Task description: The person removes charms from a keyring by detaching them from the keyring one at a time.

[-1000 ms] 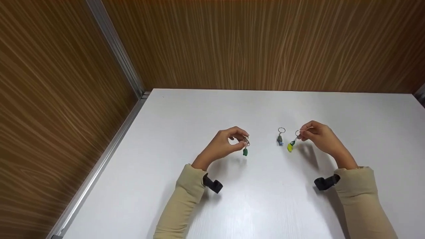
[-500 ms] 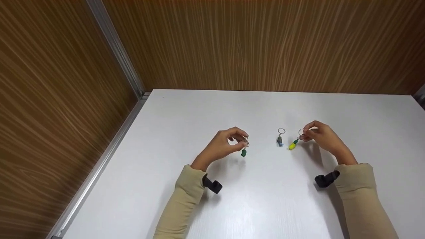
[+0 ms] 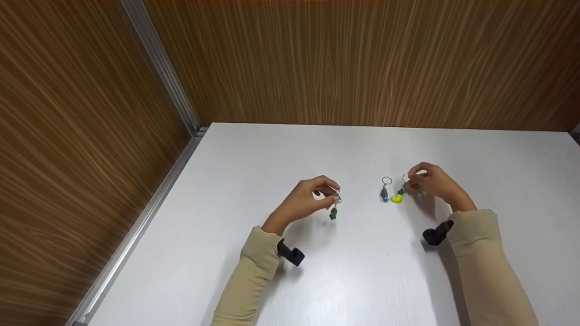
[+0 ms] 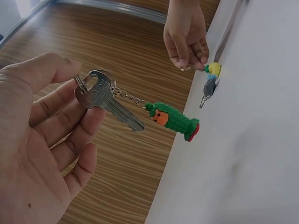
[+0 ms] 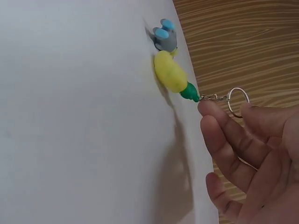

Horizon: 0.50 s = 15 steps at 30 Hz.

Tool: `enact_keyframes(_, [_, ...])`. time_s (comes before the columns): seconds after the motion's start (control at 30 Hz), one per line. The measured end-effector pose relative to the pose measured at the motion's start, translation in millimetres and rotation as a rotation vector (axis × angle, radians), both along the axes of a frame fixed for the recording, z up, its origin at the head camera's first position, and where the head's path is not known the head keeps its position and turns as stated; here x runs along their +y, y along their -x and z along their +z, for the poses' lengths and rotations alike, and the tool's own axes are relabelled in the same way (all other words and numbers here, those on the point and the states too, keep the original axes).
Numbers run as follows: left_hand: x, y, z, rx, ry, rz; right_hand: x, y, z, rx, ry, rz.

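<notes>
Carefully, our left hand (image 3: 302, 201) pinches the key (image 4: 108, 101); our right hand (image 3: 429, 182) pinches the yellow charm's ring (image 5: 238, 101), easing it beside the grey charm (image 3: 384, 193).

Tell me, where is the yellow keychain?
In the head view the yellow keychain touches the table right of centre, beside the grey keychain, its ring pinched by the right hand.

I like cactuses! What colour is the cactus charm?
Green cactus charm, orange face, red tip; left wrist view.

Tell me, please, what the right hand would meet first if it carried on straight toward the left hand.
Probably the grey and blue keychain. The right hand pinches the ring of the yellow keychain, whose charm already lies right beside the grey one on the white table. The left hand lies farther along; depth is uncertain.
</notes>
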<state>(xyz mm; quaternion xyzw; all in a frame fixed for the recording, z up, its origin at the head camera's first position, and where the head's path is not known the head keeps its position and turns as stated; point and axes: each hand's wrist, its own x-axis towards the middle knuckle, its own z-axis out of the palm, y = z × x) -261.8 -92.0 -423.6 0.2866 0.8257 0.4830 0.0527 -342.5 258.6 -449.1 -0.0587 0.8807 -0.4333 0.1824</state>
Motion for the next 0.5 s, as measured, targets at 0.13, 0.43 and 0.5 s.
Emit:
enact_keyframes(0.13, [-1.0,-0.5,-0.2,-0.001,0.002,0.002,-3.4,7.3,-4.2,-0.038,-0.034,-0.036])
enact_keyframes(0.43, [1.4,1.2,-2.5,-0.016,0.016,-0.004,-1.4,11.9,-11.0,-0.073,-0.052,-0.075])
enact_keyframes(0.5, [2.4,1.9,-2.4,-0.018,0.021,-0.005,-0.2,10.8,-10.7,-0.06,-0.041,-0.066])
